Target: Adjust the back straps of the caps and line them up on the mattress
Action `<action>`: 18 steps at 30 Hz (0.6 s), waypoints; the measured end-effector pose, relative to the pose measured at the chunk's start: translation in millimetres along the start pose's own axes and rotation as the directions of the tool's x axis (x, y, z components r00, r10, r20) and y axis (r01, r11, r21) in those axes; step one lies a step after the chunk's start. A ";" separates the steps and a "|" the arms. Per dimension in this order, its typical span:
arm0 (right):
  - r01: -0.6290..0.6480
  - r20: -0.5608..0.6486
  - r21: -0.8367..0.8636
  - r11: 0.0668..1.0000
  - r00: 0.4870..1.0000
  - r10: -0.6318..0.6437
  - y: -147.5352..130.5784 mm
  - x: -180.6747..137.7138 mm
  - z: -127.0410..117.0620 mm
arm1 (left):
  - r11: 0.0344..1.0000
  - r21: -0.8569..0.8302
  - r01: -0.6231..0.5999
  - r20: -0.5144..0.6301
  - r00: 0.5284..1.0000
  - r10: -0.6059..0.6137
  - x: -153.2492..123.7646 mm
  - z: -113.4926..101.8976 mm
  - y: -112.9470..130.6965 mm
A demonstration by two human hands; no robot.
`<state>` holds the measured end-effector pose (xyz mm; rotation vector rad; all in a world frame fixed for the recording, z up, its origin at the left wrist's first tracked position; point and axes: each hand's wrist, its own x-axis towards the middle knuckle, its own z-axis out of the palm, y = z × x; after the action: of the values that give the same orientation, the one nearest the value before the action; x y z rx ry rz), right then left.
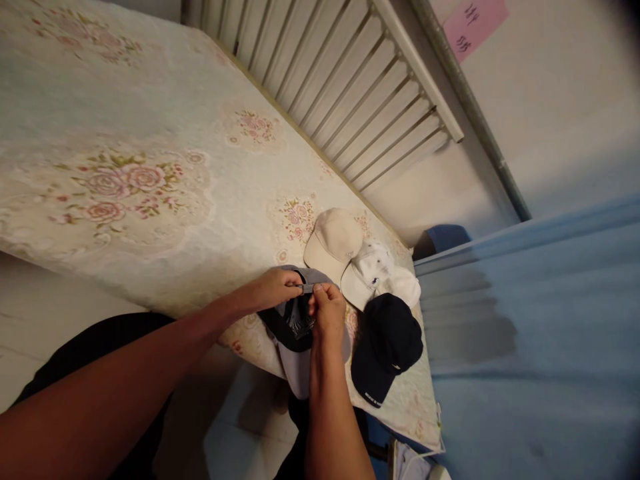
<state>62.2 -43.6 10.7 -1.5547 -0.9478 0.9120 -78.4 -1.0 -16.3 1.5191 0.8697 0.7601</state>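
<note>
A grey cap [296,363] lies with its dark inside facing up at the near edge of the flower-patterned surface. My left hand [277,288] pinches one end of the cap's grey back strap [308,289]. At the strap's other end, my right hand [327,305] closes its fingers on it, the forearm crossing over the cap. Beyond my hands sits a beige cap [336,240]. To its right are white caps [373,270], partly overlapping. A black cap [387,343] rests right of my right hand, its brim toward me.
The flowered cover [200,87] stretches to the far left. Metal rails [320,80] run along its back edge by the wall. A blue curtain [525,333] hangs on the right. A pink note [475,27] is on the wall. Something dark blue [443,240] stands behind the curtain's edge.
</note>
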 end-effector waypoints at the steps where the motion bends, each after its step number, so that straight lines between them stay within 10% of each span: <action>1: 0.000 -0.019 0.000 1.000 1.000 0.000 1.6 0.5 1.2 | 0.999 0.037 -0.007 -0.021 1.000 0.007 -0.6 0.5 1.8; 12: 0.109 0.001 -0.252 0.962 0.994 -0.113 10.6 -13.6 -34.7 | 0.983 0.182 -0.029 -0.197 0.978 0.066 -3.0 -11.7 10.0; 18: 0.358 0.147 -0.543 0.760 0.931 -0.334 47.3 -47.4 -50.0 | 0.986 0.155 -0.066 -0.297 0.949 0.110 -5.7 -13.4 18.5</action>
<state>94.4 -112.4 -24.2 -1.7564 -1.5799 0.4060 -90.8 0.0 3.8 1.5998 1.1111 1.0356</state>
